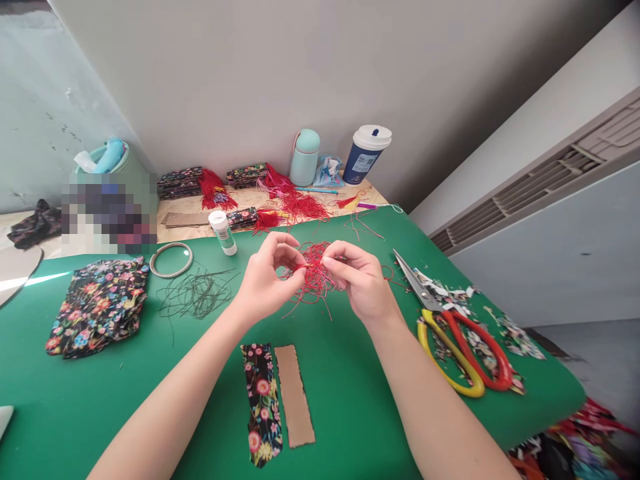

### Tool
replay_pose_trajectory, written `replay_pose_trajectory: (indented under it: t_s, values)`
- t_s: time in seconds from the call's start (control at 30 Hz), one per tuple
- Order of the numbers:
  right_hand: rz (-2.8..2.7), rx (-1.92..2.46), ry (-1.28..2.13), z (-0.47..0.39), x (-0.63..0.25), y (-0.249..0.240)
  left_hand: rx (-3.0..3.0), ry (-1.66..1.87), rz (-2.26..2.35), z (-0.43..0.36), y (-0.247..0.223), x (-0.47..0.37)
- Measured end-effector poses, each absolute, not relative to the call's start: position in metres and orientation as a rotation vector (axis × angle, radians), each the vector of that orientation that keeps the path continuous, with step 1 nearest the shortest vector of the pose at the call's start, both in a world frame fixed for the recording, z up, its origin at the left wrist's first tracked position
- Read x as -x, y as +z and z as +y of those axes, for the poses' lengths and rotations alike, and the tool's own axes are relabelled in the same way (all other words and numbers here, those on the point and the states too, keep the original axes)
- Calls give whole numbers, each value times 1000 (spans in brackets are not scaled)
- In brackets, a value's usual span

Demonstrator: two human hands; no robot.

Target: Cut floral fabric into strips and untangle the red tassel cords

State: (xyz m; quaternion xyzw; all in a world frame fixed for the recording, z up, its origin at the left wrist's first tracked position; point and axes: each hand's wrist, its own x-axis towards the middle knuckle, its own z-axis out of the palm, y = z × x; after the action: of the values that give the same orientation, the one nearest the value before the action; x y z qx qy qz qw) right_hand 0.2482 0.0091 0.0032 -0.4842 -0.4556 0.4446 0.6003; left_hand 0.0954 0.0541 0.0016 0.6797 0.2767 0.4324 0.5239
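Observation:
Both hands are raised over a tangled pile of red cords point(316, 288) at the middle of the green table. My left hand point(274, 275) pinches a thin red cord between thumb and fingertips. Facing it, my right hand point(357, 275) is closed in a pinch on the cord too, a short gap from the left. Nearer to me lie a black floral fabric strip point(262, 400) and, beside it, a brown card strip point(295, 397). Dark green cords point(197, 293) form a loose tangle left of my left hand.
Open scissors point(450, 333) with yellow and red handles lie at the right among fabric scraps point(517, 337). Folded floral cloth point(100, 303), a ring point(171, 260) and a glue stick point(223, 233) are at the left. A bottle point(304, 159) and cup point(367, 155) stand behind.

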Motion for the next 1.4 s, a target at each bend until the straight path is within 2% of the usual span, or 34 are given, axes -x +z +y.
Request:
replay_pose_trajectory:
  t_s: [0.17, 0.37, 0.5, 0.87, 1.0, 1.1, 1.4]
  values:
    - [-957, 1017, 1169, 11, -245, -1, -1843, 1096, 677, 54, -1, -94]
    - [-904, 952, 1377, 12, -245, -3, -2406, 1250, 731, 53, -3, -93]
    - [-923, 955, 1393, 10, -244, -3, -2693, 1322, 674, 52, -1, -95]
    - [-1345, 1066, 1137, 5, -239, -3, -2973, 1217, 726, 48, 1, -95]
    - [-1700, 1148, 725, 4, -239, -3, -2861, 1266, 712, 47, 0, -95]
    - [-1765, 1141, 495, 4, -240, 0, -2731, 1322, 714, 48, 0, -95]
    - [-1486, 1151, 600, 2, -238, 3, -2442, 1342, 783, 50, 6, -91]
